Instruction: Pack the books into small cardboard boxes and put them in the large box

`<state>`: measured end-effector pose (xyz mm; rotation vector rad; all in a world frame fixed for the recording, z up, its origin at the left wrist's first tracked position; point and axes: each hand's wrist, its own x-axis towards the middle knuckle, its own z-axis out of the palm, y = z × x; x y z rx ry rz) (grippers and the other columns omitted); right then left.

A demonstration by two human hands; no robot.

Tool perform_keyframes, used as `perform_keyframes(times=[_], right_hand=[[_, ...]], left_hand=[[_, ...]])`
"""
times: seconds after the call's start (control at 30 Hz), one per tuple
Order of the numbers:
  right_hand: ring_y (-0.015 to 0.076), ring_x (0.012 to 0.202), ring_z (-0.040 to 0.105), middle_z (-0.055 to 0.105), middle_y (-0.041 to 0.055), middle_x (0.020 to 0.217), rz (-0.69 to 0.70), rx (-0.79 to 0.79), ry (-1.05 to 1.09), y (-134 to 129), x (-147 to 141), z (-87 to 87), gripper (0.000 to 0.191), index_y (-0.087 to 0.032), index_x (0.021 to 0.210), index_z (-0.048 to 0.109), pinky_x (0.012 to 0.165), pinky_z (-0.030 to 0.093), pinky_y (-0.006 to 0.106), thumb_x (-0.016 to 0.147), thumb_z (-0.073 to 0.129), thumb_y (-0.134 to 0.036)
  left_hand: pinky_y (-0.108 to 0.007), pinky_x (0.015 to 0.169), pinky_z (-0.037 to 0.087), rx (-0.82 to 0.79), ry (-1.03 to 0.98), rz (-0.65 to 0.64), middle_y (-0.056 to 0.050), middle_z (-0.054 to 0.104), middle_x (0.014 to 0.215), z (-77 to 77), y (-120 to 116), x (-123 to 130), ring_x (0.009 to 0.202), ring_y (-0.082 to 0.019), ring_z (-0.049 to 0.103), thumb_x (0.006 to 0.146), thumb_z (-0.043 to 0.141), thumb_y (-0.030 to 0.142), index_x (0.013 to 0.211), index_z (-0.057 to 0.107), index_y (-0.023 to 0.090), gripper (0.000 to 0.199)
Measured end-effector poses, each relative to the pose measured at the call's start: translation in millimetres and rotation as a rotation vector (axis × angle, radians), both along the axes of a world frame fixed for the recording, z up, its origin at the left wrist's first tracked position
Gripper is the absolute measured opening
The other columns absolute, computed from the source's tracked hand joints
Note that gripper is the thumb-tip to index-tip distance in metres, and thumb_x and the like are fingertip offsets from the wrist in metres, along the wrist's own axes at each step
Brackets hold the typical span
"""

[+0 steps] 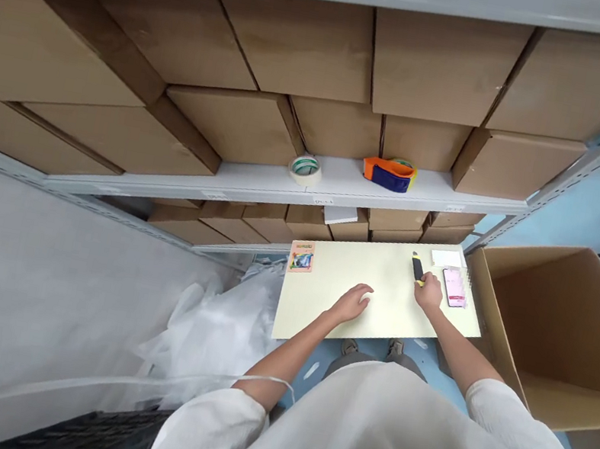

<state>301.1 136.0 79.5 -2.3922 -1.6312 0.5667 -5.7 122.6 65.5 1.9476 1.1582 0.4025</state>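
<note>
My right hand (428, 292) is closed round the lower end of a black and yellow cutter (417, 267), above the pale table (320, 305). Near the middle of the same table is my left hand (351, 303), its fingers apart and nothing in them. A pink phone (454, 286) lies to the right of my right hand, with a white item (446, 258) just behind it. At the table's left end rests a small pink card with a colourful picture (302, 260).
Shelves of cardboard boxes (308, 48) stand ahead. The shelf edge (260, 185) holds a tape roll (306, 170) and an orange and blue band (388, 174). A large open carton (493, 344) stands at right, white plastic sheeting (228, 336) at left.
</note>
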Motion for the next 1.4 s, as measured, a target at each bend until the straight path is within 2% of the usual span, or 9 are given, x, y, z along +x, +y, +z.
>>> perform_keyframes(times=[0.17,0.3,0.6,0.77,0.9,1.0,1.1,1.23,1.4], right_hand=[[0.0295,0.117,0.056,0.062,0.0143,0.124,0.017,-0.123,-0.058,-11.3,26.5,-37.2,0.015,-0.02,0.117,0.057,0.08,0.043,0.035,0.103,0.056,-0.026],[0.0316,0.121,0.055,0.061,0.0163,0.128,0.029,-0.188,-0.076,-24.3,37.7,-53.8,0.021,-0.018,0.123,0.058,0.085,0.044,0.037,0.103,0.053,-0.025],[0.0327,0.122,0.055,0.059,0.018,0.131,0.065,-0.217,-0.111,-30.3,55.4,-66.7,0.028,-0.018,0.129,0.058,0.093,0.044,0.039,0.102,0.054,-0.024],[0.0348,0.123,0.055,0.059,0.0193,0.131,0.052,-0.193,-0.109,-25.6,54.1,-57.5,0.027,-0.018,0.124,0.063,0.099,0.043,0.044,0.101,0.057,-0.03],[0.0356,0.118,0.055,0.06,0.0209,0.13,0.071,0.074,-0.024,16.4,39.4,-14.2,0.029,-0.016,0.121,0.065,0.099,0.044,0.046,0.103,0.049,-0.033],[0.0356,0.121,0.053,0.06,0.02,0.134,0.219,0.454,0.048,74.4,19.4,45.6,0.035,-0.019,0.129,0.064,0.104,0.044,0.049,0.105,0.044,-0.035],[0.0373,0.129,0.049,0.057,0.0197,0.145,0.362,0.684,0.039,137.3,-6.4,114.6,0.044,-0.021,0.142,0.061,0.108,0.042,0.053,0.105,0.045,-0.038],[0.0403,0.131,0.046,0.057,0.0221,0.152,0.539,0.678,-0.057,203.2,-38.9,182.3,0.052,-0.015,0.151,0.056,0.109,0.037,0.056,0.106,0.045,-0.038],[0.0415,0.128,0.044,0.066,0.0252,0.138,0.668,0.543,-0.168,241.1,-57.3,204.5,0.051,-0.008,0.144,0.06,0.109,0.03,0.06,0.109,0.041,-0.041]], left_hand=[[-0.048,0.125,0.048,-0.043,0.019,0.012,-0.012,0.067,0.144,-5.7,-8.5,7.0,0.14,-0.027,0.062,0.101,0.054,0.02,0.134,0.069,0.021,0.037],[-0.048,0.124,0.048,-0.074,0.041,0.003,-0.013,0.068,0.144,-6.2,-12.7,12.3,0.139,-0.028,0.062,0.101,0.053,0.019,0.134,0.068,0.019,0.037],[-0.047,0.121,0.051,-0.094,0.049,0.004,-0.012,0.067,0.144,-1.4,-13.8,25.5,0.133,-0.027,0.065,0.101,0.053,0.02,0.135,0.068,0.021,0.037],[-0.048,0.121,0.051,-0.108,0.059,-0.001,-0.013,0.067,0.144,-0.8,-14.6,25.3,0.133,-0.027,0.066,0.101,0.052,0.02,0.136,0.068,0.02,0.038],[-0.048,0.121,0.051,-0.095,0.057,-0.001,-0.013,0.067,0.145,4.1,-10.1,21.8,0.132,-0.027,0.066,0.101,0.051,0.02,0.136,0.068,0.021,0.039],[-0.047,0.12,0.052,-0.06,0.031,0.017,-0.012,0.068,0.144,9.4,-4.3,19.5,0.13,-0.026,0.067,0.1,0.052,0.019,0.135,0.069,0.021,0.039],[-0.046,0.119,0.053,-0.03,0.0,0.039,-0.011,0.069,0.142,14.4,0.7,18.0,0.129,-0.026,0.068,0.1,0.053,0.019,0.134,0.069,0.022,0.038],[-0.045,0.118,0.054,-0.002,-0.036,0.056,-0.011,0.069,0.141,21.2,3.3,14.1,0.129,-0.025,0.067,0.1,0.053,0.02,0.134,0.07,0.023,0.038],[-0.046,0.119,0.053,0.017,-0.07,0.09,-0.011,0.068,0.142,29.4,1.7,-0.5,0.129,-0.026,0.067,0.101,0.051,0.021,0.135,0.069,0.022,0.039]])
